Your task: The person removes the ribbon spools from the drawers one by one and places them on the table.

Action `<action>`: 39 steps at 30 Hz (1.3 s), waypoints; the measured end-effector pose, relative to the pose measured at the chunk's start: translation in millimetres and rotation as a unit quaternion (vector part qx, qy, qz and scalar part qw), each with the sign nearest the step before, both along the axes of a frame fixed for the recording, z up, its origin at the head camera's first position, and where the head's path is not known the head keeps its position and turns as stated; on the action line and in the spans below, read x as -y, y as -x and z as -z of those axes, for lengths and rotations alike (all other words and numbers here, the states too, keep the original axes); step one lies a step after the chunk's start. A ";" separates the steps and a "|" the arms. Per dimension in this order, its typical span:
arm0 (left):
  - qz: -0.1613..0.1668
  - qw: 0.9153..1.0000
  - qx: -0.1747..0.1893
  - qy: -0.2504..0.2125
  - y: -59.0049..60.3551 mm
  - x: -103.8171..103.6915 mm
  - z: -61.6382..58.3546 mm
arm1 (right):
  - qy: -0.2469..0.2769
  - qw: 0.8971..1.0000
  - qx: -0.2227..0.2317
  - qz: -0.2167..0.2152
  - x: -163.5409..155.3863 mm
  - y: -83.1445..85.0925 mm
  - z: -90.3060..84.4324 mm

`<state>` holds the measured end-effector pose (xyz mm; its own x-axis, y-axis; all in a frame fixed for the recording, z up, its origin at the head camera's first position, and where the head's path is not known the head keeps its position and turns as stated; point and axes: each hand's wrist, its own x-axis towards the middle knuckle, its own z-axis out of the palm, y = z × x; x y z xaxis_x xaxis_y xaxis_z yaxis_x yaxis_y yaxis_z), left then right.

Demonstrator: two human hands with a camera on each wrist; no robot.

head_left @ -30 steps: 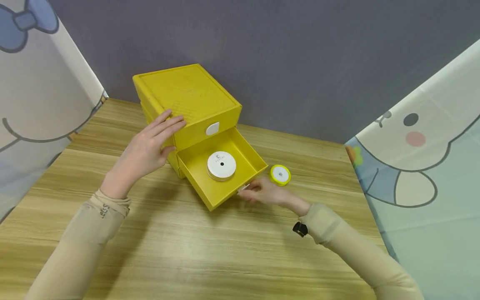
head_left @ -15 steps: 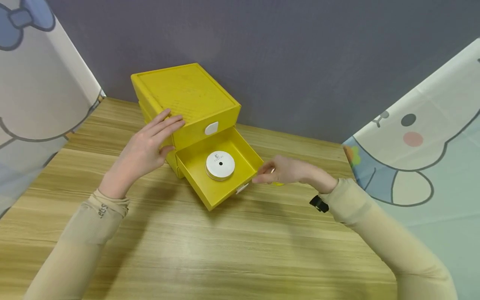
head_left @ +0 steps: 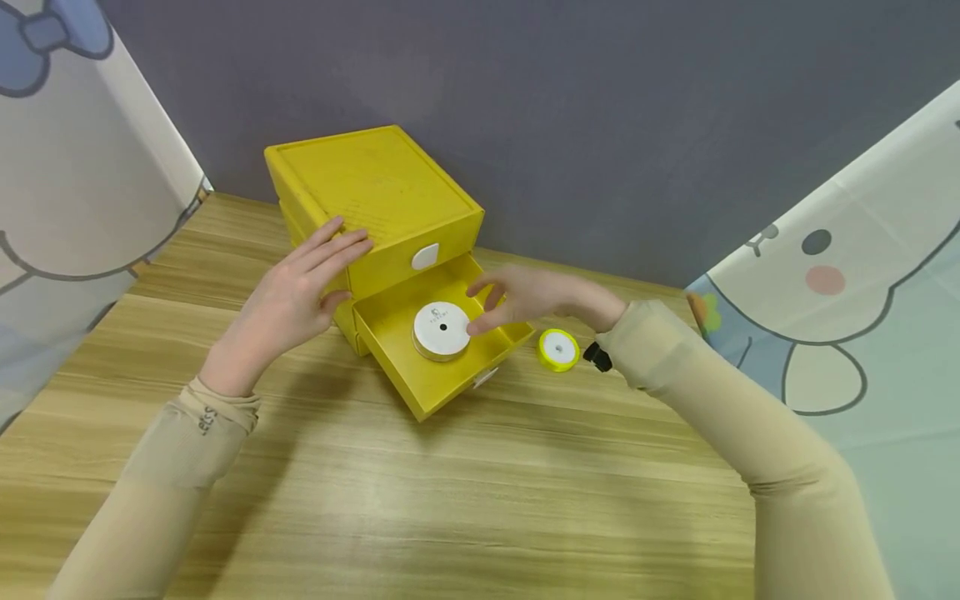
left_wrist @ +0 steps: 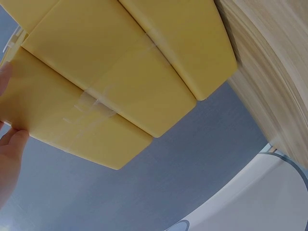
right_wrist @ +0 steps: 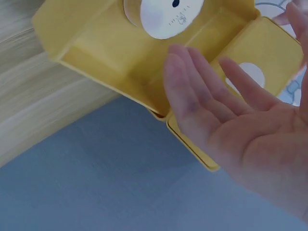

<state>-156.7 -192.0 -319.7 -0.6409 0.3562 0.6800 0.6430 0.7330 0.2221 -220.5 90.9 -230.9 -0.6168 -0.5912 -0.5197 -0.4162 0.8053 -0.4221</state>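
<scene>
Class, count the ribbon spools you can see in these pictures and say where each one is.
2. A white spool lies in the open drawer of the yellow cabinet; a yellow spool sits on the table right of the drawer. The closed upper drawer may hide more.

**Hidden and cut-off parts**

In the left wrist view, only fingertips of the left hand (left_wrist: 8,159) show at the left edge. The right hand (head_left: 525,296) covers the open drawer's (head_left: 420,392) far right corner in the head view. The white reel (right_wrist: 161,14) is cut by the top edge of the right wrist view, and its print is too small to read.
</scene>
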 end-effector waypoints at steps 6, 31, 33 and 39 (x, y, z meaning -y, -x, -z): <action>0.000 1.000 0.000 0.001 -0.2 0.1 0.1 | -0.019 0.999 -0.012 -0.030 22.8 12.3 13.2; 0.001 1.000 -0.003 0.003 -0.4 -0.8 -0.3 | -0.089 0.995 0.003 -0.034 66.3 16.0 64.4; 0.000 1.000 -0.003 0.004 -0.1 -0.3 -0.4 | -0.085 0.995 -0.010 -0.046 66.7 15.4 66.2; 0.002 1.000 0.002 0.003 -0.5 1.2 -0.2 | -0.073 0.995 -0.041 -0.058 67.4 14.2 72.6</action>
